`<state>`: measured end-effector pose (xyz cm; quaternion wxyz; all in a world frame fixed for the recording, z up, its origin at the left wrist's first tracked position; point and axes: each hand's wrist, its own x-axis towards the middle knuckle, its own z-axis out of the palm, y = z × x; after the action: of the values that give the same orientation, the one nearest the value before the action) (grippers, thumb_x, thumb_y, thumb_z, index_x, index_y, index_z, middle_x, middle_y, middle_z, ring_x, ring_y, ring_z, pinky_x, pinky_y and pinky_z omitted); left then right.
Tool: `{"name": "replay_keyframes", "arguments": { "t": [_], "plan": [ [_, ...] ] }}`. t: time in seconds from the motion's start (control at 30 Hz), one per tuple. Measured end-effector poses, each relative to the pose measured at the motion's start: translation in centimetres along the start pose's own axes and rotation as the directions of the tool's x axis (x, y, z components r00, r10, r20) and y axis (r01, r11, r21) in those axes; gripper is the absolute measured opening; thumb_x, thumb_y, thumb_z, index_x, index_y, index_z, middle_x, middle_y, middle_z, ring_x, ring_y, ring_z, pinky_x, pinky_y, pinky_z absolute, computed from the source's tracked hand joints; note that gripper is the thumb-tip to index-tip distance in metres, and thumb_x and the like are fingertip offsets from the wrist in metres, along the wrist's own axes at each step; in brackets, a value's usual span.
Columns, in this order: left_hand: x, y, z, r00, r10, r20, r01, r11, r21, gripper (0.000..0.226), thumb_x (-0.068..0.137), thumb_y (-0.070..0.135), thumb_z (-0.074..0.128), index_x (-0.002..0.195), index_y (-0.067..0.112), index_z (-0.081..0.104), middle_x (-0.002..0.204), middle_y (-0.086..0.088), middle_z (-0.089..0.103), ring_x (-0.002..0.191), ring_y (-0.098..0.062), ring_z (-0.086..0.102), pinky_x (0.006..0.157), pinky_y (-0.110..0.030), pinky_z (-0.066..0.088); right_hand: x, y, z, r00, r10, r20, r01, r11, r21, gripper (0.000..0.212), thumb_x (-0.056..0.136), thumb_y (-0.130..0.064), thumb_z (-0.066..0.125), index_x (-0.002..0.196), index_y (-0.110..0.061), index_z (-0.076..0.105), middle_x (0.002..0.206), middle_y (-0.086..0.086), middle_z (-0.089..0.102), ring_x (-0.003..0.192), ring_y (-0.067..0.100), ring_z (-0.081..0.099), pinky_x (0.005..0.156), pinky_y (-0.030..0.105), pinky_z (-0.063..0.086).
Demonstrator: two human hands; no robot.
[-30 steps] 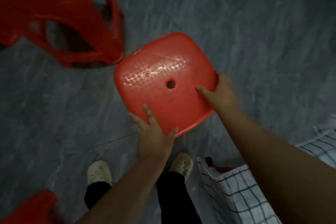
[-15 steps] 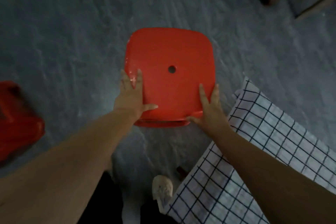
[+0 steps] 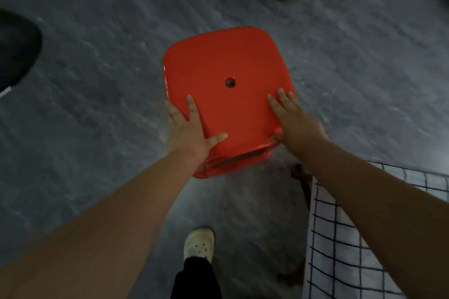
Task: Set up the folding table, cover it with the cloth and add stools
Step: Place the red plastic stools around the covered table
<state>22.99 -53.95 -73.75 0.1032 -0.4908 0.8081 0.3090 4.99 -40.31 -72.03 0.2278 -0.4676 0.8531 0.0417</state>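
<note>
The stool (image 3: 228,65) sits between our hands. Our left hand (image 3: 192,133) lies flat on its near corner, fingers straight. Our right hand (image 3: 298,124) grips the other near corner, thumb at the rim.

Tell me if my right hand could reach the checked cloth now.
Probably yes: the checked cloth lies close by the right forearm with nothing between them, though the right hand is busy on the red stool and must release it first.
</note>
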Motion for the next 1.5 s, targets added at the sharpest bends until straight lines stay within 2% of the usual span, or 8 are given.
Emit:
{"name": "replay_keyframes", "arguments": {
  "t": [0.17, 0.33, 0.47, 0.87, 1.1, 1.37, 1.43, 1.5],
  "plan": [
    [4.5, 7.5, 1.8, 0.989, 0.148, 0.015, -0.147, 0.989, -0.011, 0.111, 0.073, 0.065, 0.061, 0.148, 0.027, -0.012, 0.149, -0.022, -0.028, 0.142, -0.037, -0.003, 0.114, -0.045, 0.016, 0.3, 6.1, -1.1, 0.992, 0.122, -0.031, -0.120, 0.991, 0.062, 0.072, 0.093, -0.025, 0.051, 0.150, -0.026, 0.007, 0.159, 0.005, -0.003, 0.146, 0.023, 0.001, 0.111, 0.047, 0.028],
    [5.6, 14.7, 5.0, 0.888, 0.393, 0.239, -0.392, 0.918, -0.053, 0.094, 0.085, 0.042, 0.062, 0.148, 0.032, -0.007, 0.151, -0.012, -0.031, 0.143, -0.030, 0.008, 0.115, -0.038, 0.020, -2.4, 14.3, -0.9, 0.926, 0.378, 0.001, -0.374, 0.915, 0.149, 0.072, 0.096, -0.036, 0.043, 0.150, -0.017, 0.000, 0.158, 0.008, -0.008, 0.145, 0.026, -0.003, 0.114, 0.048, 0.020],
    [4.3, 21.8, 9.4, 0.839, 0.445, 0.312, -0.464, 0.886, -0.018, 0.091, 0.087, 0.039, 0.061, 0.148, 0.032, -0.006, 0.151, -0.011, -0.031, 0.143, -0.030, 0.011, 0.114, -0.039, 0.023, -5.9, 21.7, -0.6, 0.880, 0.475, 0.030, -0.467, 0.852, 0.238, 0.067, 0.098, -0.037, 0.038, 0.150, -0.016, 0.002, 0.158, 0.008, -0.007, 0.145, 0.027, -0.003, 0.115, 0.049, 0.014],
    [0.9, 40.5, 18.8, 0.775, 0.528, 0.346, -0.556, 0.831, -0.021, 0.090, 0.085, 0.030, 0.066, 0.149, 0.028, 0.003, 0.155, -0.011, -0.019, 0.144, -0.021, -0.003, 0.111, -0.023, 0.006, -16.8, 41.0, 1.9, 0.883, 0.468, -0.045, -0.444, 0.861, 0.249, 0.071, 0.094, -0.049, 0.037, 0.150, -0.026, -0.001, 0.159, 0.000, -0.006, 0.145, 0.019, -0.001, 0.112, 0.049, 0.022],
    [-1.3, 45.9, 26.1, 0.790, 0.512, 0.338, -0.543, 0.840, -0.004, 0.089, 0.087, 0.032, 0.063, 0.149, 0.028, -0.001, 0.154, -0.010, -0.023, 0.144, -0.025, -0.001, 0.116, -0.034, 0.012, -17.7, 49.7, 1.8, 0.865, 0.500, 0.035, -0.494, 0.841, 0.221, 0.074, 0.094, -0.051, 0.035, 0.149, -0.024, -0.006, 0.158, 0.001, -0.013, 0.145, 0.022, -0.007, 0.112, 0.057, 0.022],
    [-1.8, 47.4, 27.3, 0.806, 0.500, 0.317, -0.523, 0.852, -0.017, 0.085, 0.090, 0.031, 0.059, 0.149, 0.027, -0.002, 0.155, -0.010, -0.020, 0.144, -0.023, -0.003, 0.114, -0.030, 0.007, -17.9, 50.3, 2.2, 0.843, 0.538, -0.025, -0.526, 0.832, 0.177, 0.085, 0.090, -0.057, 0.042, 0.150, -0.021, -0.007, 0.158, 0.002, -0.012, 0.145, 0.021, -0.007, 0.110, 0.053, 0.023],
    [-3.4, 46.1, 27.6, 0.815, 0.519, 0.258, -0.530, 0.847, -0.033, 0.081, 0.091, 0.033, 0.056, 0.149, 0.026, -0.001, 0.156, -0.008, -0.015, 0.144, -0.024, -0.001, 0.115, -0.034, 0.008, -18.4, 48.7, 2.2, 0.822, 0.556, -0.121, -0.517, 0.819, 0.248, 0.082, 0.090, -0.052, 0.046, 0.150, -0.015, 0.003, 0.159, 0.006, -0.003, 0.146, 0.024, 0.001, 0.113, 0.051, 0.023],
    [-6.8, 43.3, 27.4, 0.797, 0.577, 0.175, -0.581, 0.813, -0.037, 0.079, 0.092, 0.044, 0.050, 0.149, 0.029, -0.002, 0.157, -0.003, -0.013, 0.144, -0.023, 0.000, 0.114, -0.038, 0.010, -20.2, 45.5, 3.4, 0.750, 0.563, -0.348, -0.402, 0.805, 0.436, 0.066, 0.092, -0.041, 0.049, 0.145, -0.011, 0.023, 0.156, 0.009, 0.016, 0.143, 0.026, 0.017, 0.112, 0.048, 0.029]
  ]
}}
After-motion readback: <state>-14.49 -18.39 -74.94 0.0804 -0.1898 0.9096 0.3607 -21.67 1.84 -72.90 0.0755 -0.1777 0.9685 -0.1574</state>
